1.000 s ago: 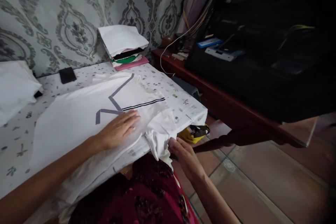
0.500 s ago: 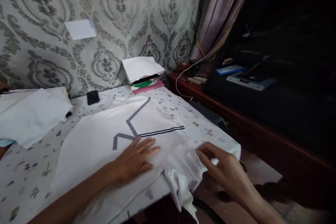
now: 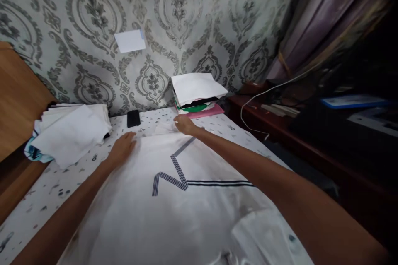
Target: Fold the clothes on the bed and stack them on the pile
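A white shirt (image 3: 130,211) with navy stripes lies spread over the patterned cloth in front of me. Along its far left edge rests my left hand (image 3: 122,148), fingers extended and lying low by the fabric. My right hand (image 3: 184,124) reaches across to the shirt's far edge, its fingers closed on the white fabric there. Exactly how much cloth they pinch is hidden. Loose folds of the shirt gather at the near right.
A stack of folded clothes (image 3: 199,89) stands at the back, by the wall. On the left is a pile of white garments (image 3: 73,134). A black phone (image 3: 133,118) lies between them. To the right, a white cable (image 3: 245,107) hangs over a dark red wooden ledge (image 3: 248,109).
Both hands have moved away from me to the shirt's far edge, the right one coming from the near right side. The view has turned to the right-hand objects less and the left more.
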The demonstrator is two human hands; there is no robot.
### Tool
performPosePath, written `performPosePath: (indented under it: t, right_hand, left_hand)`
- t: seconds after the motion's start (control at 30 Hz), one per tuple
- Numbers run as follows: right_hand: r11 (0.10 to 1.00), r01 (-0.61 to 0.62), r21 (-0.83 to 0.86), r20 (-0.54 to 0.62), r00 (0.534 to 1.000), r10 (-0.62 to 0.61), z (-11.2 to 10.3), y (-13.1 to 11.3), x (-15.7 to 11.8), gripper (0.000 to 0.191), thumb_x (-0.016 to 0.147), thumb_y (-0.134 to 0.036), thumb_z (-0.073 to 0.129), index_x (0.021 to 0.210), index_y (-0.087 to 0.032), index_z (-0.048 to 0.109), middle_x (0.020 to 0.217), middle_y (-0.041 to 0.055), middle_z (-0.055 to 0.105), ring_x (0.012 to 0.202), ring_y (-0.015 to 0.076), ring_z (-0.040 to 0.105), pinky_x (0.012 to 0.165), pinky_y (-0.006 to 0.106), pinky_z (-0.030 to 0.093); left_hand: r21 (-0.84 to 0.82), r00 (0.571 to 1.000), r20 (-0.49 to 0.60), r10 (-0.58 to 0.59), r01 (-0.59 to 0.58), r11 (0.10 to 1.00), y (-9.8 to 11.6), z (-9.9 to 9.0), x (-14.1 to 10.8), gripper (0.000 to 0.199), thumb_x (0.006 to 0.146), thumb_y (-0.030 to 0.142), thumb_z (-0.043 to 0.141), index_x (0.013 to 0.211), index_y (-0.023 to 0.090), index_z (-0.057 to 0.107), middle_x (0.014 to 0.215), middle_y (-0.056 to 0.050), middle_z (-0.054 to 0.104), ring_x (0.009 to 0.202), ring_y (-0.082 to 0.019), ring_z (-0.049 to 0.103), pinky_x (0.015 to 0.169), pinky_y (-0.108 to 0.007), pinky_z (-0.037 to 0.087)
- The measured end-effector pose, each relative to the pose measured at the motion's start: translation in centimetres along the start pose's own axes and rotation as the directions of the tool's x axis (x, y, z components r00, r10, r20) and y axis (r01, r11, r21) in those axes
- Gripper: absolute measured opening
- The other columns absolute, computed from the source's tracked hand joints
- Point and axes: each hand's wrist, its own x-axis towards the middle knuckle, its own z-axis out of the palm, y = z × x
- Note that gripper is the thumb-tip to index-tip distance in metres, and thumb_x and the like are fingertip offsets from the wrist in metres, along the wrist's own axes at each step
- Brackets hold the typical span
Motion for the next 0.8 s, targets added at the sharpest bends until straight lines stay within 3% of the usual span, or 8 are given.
performPosePath:
  t: [0.1,0.23,0.33,0.4,0.53,0.67,0.8]
  right_hand:
    - [1.000,-0.002,0.019,0.072,0.997,0.000,1.2,0.4,4.0,0.034,0.081,-0.014,0.064,0.115,-0.011,0.066,0.130,0.0199,0.062,0.120,0.0317,0.059,0.097,0.036,0.047]
    - [0.993,-0.026,0.111,0.104,0.994,0.014,3.0,0.8,6.5,0.030,0.069,-0.012,0.072,0.100,-0.013,0.070,0.117,0.0164,0.069,0.113,0.0333,0.063,0.091,0.034,0.050]
    - [0.973,-0.085,0.213,0.045,0.996,0.077,2.4,1.1,7.5,0.024,0.067,-0.007,0.069,0.090,-0.014,0.069,0.099,0.0124,0.072,0.103,0.0307,0.066,0.085,0.032,0.051]
    - [0.944,-0.140,0.300,-0.029,0.987,0.155,1.4,1.2,8.0,0.026,0.071,-0.006,0.064,0.096,-0.014,0.068,0.092,0.0108,0.072,0.094,0.0279,0.068,0.080,0.031,0.053]
    - [0.828,-0.206,0.521,-0.107,0.947,0.302,0.4,1.5,8.5,0.030,0.080,-0.003,0.053,0.108,-0.012,0.062,0.078,0.0058,0.068,0.068,0.0193,0.069,0.063,0.029,0.057]
    - [0.697,-0.172,0.696,-0.116,0.931,0.346,1.0,1.3,8.1,0.020,0.078,-0.004,0.057,0.094,-0.015,0.061,0.070,-0.0009,0.065,0.059,0.0138,0.067,0.059,0.026,0.058]
    - [0.575,-0.124,0.809,-0.103,0.932,0.347,0.9,0.7,7.3,0.017,0.074,-0.003,0.064,0.082,-0.016,0.058,0.065,-0.0033,0.064,0.059,0.0119,0.066,0.062,0.025,0.059]
  left_hand:
    - [0.029,0.995,0.070,-0.067,0.065,0.997,-2.7,-0.9,1.7,0.042,0.092,0.028,0.040,0.129,0.016,0.057,0.135,-0.017,0.059,0.127,-0.030,0.054,0.107,-0.042,0.042]
    - [0.024,0.984,0.168,-0.059,0.056,0.998,-3.6,-1.5,2.1,0.031,0.084,0.026,0.048,0.108,0.018,0.064,0.112,-0.014,0.067,0.107,-0.029,0.061,0.096,-0.040,0.045]
    - [0.065,0.976,0.206,-0.078,0.065,0.996,-3.8,-1.7,1.9,0.022,0.081,0.028,0.047,0.094,0.019,0.063,0.099,-0.012,0.067,0.095,-0.028,0.062,0.087,-0.039,0.047]
    - [0.072,0.981,0.180,-0.068,0.056,0.996,-3.9,-1.8,1.6,0.019,0.079,0.029,0.048,0.089,0.020,0.062,0.099,-0.012,0.065,0.093,-0.028,0.062,0.084,-0.038,0.047]
    - [0.037,0.978,0.164,-0.131,0.126,0.991,-4.0,-1.9,1.0,0.023,0.078,0.029,0.048,0.095,0.022,0.061,0.100,-0.010,0.068,0.095,-0.028,0.064,0.081,-0.036,0.047]
    - [0.077,0.961,0.174,-0.215,0.204,0.976,-4.0,-2.0,0.7,0.027,0.081,0.029,0.046,0.103,0.023,0.060,0.098,-0.009,0.071,0.096,-0.030,0.066,0.074,-0.035,0.045]
    - [0.128,0.962,0.177,-0.208,0.187,0.974,-3.8,-2.1,0.3,0.030,0.084,0.029,0.042,0.108,0.021,0.059,0.106,-0.011,0.072,0.101,-0.031,0.066,0.076,-0.037,0.045]
